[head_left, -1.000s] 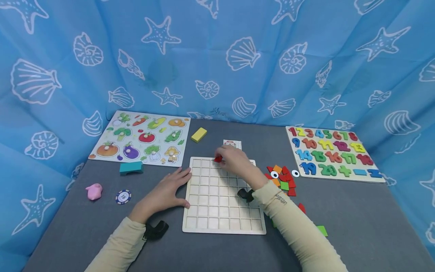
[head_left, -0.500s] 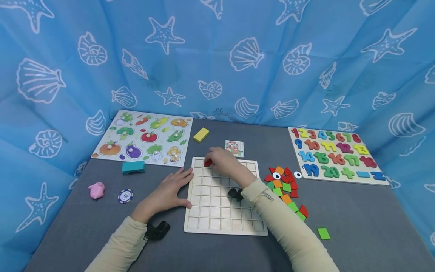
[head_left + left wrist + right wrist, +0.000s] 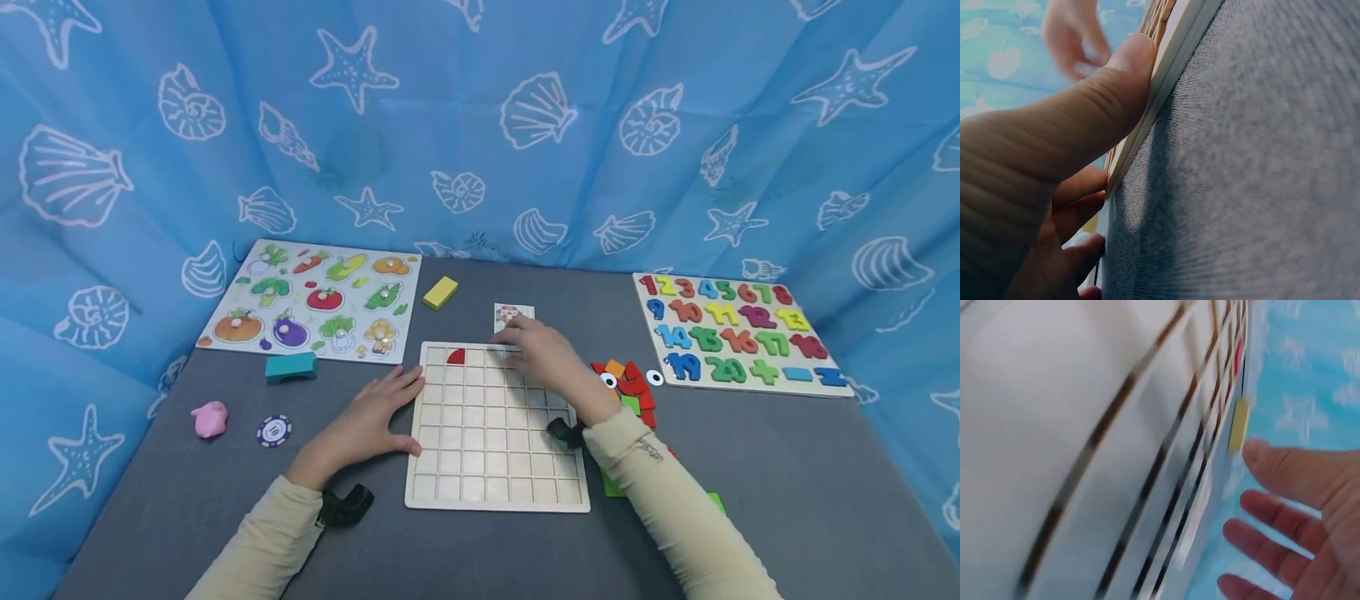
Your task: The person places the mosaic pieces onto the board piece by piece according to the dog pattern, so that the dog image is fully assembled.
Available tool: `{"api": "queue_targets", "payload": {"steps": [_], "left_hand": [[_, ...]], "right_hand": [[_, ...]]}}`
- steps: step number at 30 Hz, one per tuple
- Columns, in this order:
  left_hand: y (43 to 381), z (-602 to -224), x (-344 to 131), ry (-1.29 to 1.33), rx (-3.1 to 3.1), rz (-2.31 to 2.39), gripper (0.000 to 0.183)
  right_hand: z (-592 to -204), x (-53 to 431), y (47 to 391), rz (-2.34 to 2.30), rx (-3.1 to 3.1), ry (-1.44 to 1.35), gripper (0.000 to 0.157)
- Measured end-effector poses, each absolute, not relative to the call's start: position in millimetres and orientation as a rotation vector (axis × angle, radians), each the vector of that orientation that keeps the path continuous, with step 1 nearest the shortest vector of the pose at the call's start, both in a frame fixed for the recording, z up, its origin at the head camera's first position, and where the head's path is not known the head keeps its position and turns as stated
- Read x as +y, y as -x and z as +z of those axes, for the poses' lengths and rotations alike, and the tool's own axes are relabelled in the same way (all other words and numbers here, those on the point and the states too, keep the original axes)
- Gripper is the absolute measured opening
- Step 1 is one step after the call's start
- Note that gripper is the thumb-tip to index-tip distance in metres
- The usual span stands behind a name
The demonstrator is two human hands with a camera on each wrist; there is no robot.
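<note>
A square wooden grid board lies flat in front of me. In its far row, second cell from the left, sits a red quarter-circle tile. My left hand rests against the board's left edge, thumb and fingertips spread along it; the left wrist view shows the thumb on the rim. Over the far right part of the board is my right hand, its fingers apart and holding nothing. Just beyond its fingertips lies a small picture card, partly covered by the hand.
Red, orange and green tiles lie right of the board, partly behind the right sleeve. A number puzzle stands farther right, a vegetable puzzle back left. A yellow block, teal block, pink toy and poker chip lie around.
My right hand has moved the red quarter-circle tile left along the far row, let go of it in the second cell, and drawn back to the right. The left hand has stayed put.
</note>
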State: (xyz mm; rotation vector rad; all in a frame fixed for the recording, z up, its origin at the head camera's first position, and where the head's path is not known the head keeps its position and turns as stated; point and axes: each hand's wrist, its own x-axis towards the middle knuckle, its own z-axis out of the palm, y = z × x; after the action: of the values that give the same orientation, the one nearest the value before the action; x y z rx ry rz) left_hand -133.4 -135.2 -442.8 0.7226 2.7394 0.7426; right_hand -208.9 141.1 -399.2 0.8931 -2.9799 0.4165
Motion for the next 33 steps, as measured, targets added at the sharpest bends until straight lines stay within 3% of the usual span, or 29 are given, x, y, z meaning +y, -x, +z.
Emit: {"api": "queue_targets", "payload": {"steps": [7,12,27,33], "left_hand": [[135,-440,-134,-0.751,2.731,0.755,0.098],[134,-439,-134,-0.753,2.730,0.746,0.098],[133,-440,-133,-0.761,2.720,0.751,0.097],[135,-445,-138,-0.796,2.744,0.762,0.096]], "right_hand": [[-401,239,197,0.323,-3.085,-0.430,0.024],[-405,272,194,0.331,-3.163,-0.310,0.021],[-403,276,195,0.382,-3.235,-0.304,0.023],[-393,243,205,0.522,-3.185,-0.323,0.025]]}}
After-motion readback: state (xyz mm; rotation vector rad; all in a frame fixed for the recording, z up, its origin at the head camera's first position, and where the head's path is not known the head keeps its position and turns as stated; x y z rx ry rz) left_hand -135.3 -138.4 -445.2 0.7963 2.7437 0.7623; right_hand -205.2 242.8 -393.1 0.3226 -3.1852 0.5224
